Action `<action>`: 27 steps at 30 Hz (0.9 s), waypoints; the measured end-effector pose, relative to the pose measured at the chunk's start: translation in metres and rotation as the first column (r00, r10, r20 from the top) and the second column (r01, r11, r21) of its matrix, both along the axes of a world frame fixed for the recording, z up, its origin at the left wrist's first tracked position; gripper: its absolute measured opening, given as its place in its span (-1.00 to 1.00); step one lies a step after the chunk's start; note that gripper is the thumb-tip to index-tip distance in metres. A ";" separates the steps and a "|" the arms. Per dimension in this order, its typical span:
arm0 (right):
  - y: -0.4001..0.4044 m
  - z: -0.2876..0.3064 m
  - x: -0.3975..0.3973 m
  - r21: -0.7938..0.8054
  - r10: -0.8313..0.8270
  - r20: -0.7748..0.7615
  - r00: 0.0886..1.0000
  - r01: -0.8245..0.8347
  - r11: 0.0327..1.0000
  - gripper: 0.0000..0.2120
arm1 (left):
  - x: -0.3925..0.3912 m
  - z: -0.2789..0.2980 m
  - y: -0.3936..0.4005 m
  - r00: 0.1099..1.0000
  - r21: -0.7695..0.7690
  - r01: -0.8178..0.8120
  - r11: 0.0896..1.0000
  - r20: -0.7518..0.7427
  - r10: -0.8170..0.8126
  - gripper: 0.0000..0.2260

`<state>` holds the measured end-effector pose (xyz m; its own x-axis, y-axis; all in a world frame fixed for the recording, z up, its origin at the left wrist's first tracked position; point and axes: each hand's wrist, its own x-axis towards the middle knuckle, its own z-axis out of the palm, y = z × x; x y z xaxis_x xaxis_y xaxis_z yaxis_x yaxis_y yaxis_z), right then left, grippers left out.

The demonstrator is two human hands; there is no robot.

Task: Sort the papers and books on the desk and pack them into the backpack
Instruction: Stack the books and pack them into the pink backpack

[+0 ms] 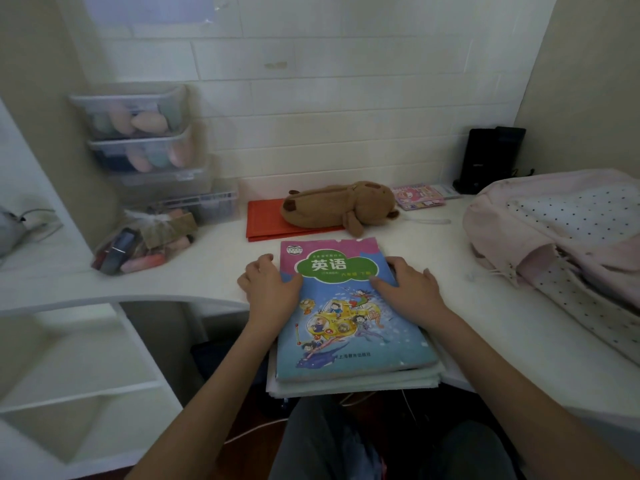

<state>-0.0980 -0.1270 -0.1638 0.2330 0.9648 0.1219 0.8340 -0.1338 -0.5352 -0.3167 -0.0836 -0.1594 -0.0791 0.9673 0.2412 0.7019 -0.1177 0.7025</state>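
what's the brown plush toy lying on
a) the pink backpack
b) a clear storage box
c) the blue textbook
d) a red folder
d: the brown plush toy lies across the red folder at the back of the desk, apart from the blue textbook and the pink backpack.
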 end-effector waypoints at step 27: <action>-0.007 -0.001 -0.003 -0.002 0.018 -0.073 0.997 -0.019 1.000 -0.47 | -0.011 0.038 -0.018 0.650 -0.332 0.587 0.738 0.736 -0.187 -0.65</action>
<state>-0.1009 -0.1336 -0.1651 0.2233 0.9693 0.1027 0.7949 -0.1201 -0.5947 -0.3278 -0.1015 -0.1218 0.4005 0.8852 -0.2368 0.0488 0.2374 0.9702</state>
